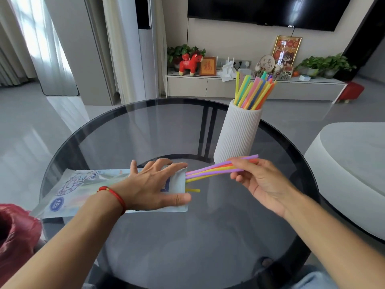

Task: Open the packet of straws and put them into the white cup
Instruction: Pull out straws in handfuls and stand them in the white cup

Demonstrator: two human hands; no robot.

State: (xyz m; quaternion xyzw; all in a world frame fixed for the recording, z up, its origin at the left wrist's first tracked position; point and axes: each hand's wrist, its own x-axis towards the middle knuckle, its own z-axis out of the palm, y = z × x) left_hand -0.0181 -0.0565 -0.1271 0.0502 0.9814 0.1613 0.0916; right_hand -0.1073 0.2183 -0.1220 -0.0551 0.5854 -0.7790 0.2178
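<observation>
The straw packet (83,188) lies flat on the round glass table (187,236), its open mouth facing right. My left hand (154,184) presses flat on the packet with fingers spread. My right hand (260,180) pinches a small bunch of purple, yellow and orange straws (210,170), their left ends still inside the packet mouth. One yellow straw (193,190) pokes out of the packet lower down. The ribbed white cup (237,132) stands upright behind my right hand and holds several coloured straws (253,92).
A red plastic bag (14,232) sits at the table's left edge. A white sofa or pouf (350,163) lies close on the right. A TV cabinet with plants and ornaments (250,84) stands farther back across the grey floor.
</observation>
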